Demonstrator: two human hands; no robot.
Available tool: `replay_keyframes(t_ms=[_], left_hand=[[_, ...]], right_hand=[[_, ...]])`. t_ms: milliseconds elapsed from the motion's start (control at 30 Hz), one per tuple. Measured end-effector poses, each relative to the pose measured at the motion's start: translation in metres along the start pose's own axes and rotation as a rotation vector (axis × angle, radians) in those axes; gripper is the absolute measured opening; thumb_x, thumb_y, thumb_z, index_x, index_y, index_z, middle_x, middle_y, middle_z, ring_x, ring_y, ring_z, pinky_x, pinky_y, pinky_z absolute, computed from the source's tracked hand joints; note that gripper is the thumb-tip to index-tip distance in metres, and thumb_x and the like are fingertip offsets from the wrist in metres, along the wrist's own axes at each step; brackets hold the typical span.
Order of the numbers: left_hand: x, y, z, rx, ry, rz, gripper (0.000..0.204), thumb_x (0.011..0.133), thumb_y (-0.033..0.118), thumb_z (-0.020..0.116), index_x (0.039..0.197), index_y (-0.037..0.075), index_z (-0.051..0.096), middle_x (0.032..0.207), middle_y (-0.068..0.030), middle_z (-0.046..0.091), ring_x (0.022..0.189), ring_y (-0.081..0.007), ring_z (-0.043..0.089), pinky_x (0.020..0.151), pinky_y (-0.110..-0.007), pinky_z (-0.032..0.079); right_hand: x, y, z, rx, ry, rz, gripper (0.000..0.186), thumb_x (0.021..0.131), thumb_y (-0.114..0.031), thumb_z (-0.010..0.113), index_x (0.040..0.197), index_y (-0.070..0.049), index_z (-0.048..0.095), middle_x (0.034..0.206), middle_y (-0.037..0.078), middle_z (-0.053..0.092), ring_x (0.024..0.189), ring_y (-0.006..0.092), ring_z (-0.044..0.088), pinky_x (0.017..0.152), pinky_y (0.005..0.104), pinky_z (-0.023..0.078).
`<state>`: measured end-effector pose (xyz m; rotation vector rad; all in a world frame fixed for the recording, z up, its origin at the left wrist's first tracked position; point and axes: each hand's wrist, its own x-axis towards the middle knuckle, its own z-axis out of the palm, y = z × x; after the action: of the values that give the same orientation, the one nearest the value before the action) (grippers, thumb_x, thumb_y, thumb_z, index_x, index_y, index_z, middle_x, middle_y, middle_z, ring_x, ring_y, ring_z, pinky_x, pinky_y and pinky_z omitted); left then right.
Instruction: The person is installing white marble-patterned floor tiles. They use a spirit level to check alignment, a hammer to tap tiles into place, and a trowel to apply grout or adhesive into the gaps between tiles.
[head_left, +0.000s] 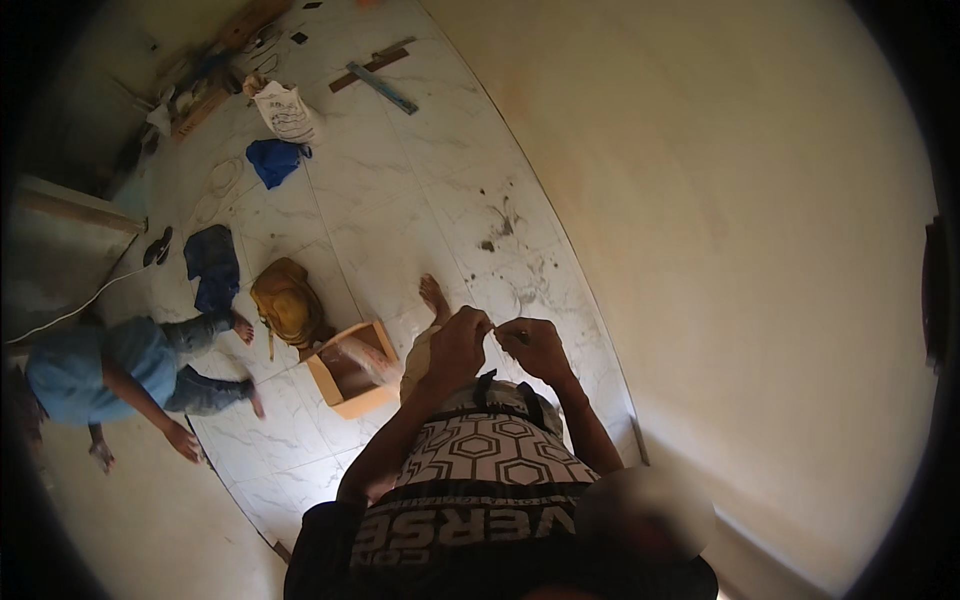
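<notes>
In front of my waist, my left hand and my right hand are closed, their fingertips meeting around something small that I cannot make out. Below them are my patterned shirt and a dark strap. Beside my left arm, an open cardboard box on the tiled floor has plastic wrapping in it. My bare foot shows beyond my left hand.
A co-worker in a blue shirt bends at left. A mustard backpack, dark cloth, blue bag, white sack and wooden pieces lie on the tiles. A bare wall rises at right.
</notes>
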<state>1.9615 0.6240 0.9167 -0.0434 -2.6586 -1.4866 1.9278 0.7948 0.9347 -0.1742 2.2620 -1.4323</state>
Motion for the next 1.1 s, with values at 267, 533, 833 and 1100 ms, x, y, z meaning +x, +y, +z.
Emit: replay_keyframes(t_ms=[267, 533, 833, 1100], left_hand=[[0.199, -0.052, -0.106, 0.011, -0.018, 0.042, 0.004, 0.091, 0.004, 0.052, 0.095, 0.003, 0.054, 0.087, -0.0128, 0.059, 0.077, -0.031, 0.063, 0.067, -0.039, 0.05], [0.367, -0.13, -0.182, -0.094, 0.113, -0.085, 0.011, 0.088, -0.004, 0.053, 0.097, 0.002, 0.056, 0.093, -0.0131, 0.06, 0.085, -0.0291, 0.063, 0.072, -0.037, 0.051], [0.576, -0.19, -0.249, -0.13, 0.169, -0.189, 0.02, 0.081, -0.008, 0.055, 0.096, 0.005, 0.055, 0.093, -0.0118, 0.059, 0.086, -0.0308, 0.061, 0.076, -0.036, 0.049], [0.713, -0.271, -0.353, -0.307, 0.341, -0.483, 0.01, 0.092, 0.013, 0.063, 0.095, 0.006, 0.058, 0.091, -0.0052, 0.062, 0.082, -0.015, 0.06, 0.066, -0.03, 0.047]], right_hand=[[0.202, -0.104, 0.015, 0.64, -0.025, 0.325, 0.016, 0.085, -0.003, 0.063, 0.098, 0.004, 0.067, 0.073, 0.002, 0.063, 0.053, 0.0024, 0.043, 0.046, 0.0186, 0.03], [0.413, -0.173, 0.025, 0.874, -0.193, 0.384, 0.014, 0.085, -0.004, 0.064, 0.096, 0.004, 0.067, 0.072, 0.0, 0.059, 0.055, 0.0043, 0.045, 0.049, 0.0195, 0.034], [0.724, -0.249, -0.021, 0.741, -0.124, 0.163, 0.017, 0.09, -0.007, 0.063, 0.101, 0.005, 0.064, 0.075, 0.006, 0.061, 0.054, 0.0056, 0.045, 0.047, 0.0212, 0.032], [0.915, -0.345, 0.007, 0.405, -0.342, 0.105, 0.017, 0.087, -0.006, 0.064, 0.1, 0.004, 0.065, 0.076, 0.006, 0.062, 0.056, 0.0059, 0.047, 0.049, 0.0208, 0.034]])
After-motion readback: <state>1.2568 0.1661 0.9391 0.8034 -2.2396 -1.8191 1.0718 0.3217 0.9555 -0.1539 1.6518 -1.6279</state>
